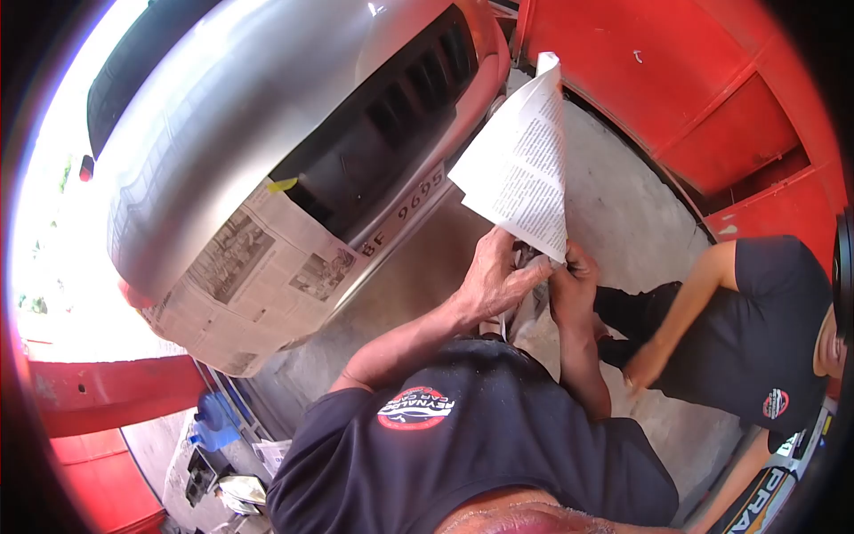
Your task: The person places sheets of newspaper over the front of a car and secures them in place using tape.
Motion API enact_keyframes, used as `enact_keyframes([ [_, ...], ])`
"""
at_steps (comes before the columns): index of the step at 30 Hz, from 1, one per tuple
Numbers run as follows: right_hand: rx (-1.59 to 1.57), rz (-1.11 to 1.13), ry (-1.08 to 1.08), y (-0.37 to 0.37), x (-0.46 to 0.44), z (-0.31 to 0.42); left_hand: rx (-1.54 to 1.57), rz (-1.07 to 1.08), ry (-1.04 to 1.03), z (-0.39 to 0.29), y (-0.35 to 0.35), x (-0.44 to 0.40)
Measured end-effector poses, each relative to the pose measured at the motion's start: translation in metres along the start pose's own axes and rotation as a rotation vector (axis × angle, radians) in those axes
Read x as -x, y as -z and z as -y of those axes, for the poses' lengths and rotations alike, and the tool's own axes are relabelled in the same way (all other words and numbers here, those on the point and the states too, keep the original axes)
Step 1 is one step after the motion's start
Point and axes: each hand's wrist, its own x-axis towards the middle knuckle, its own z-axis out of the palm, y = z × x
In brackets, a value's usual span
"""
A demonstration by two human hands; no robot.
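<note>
A folded sheet of newspaper [520, 151] with columns of print stands up in front of my chest, its narrow tip pointing away from me. My left hand [505, 274] closes on its lower edge, thumb reaching toward the middle. At the lower right corner, my right hand [574, 278] pinches the paper with bent fingers. Something greyish shows beneath and between the hands, too hidden to make out. To the left stands a silver car [222, 107], with newspaper masking [258, 276] over its lower corner and a bit of yellow tape [282, 185] at the masking's upper edge.
A co-worker in a dark shirt [756, 329] is close on my right, one arm reaching down. Red metal panels [658, 80] stand beyond the concrete floor [614, 169]. At lower left are a red beam [116, 392], a blue container [215, 420] and assorted items.
</note>
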Motion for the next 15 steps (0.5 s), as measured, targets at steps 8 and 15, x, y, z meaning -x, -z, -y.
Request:
enact_keyframes([
  [8, -0.093, 0.112, -0.091, -0.002, -0.011, 0.001, 0.296, -0.215, 0.132, 0.023, 0.002, 0.018],
  [15, 0.186, -0.023, -0.101, 0.019, -0.067, 0.006, 0.352, -0.779, 0.099, 0.051, 0.044, 0.054],
])
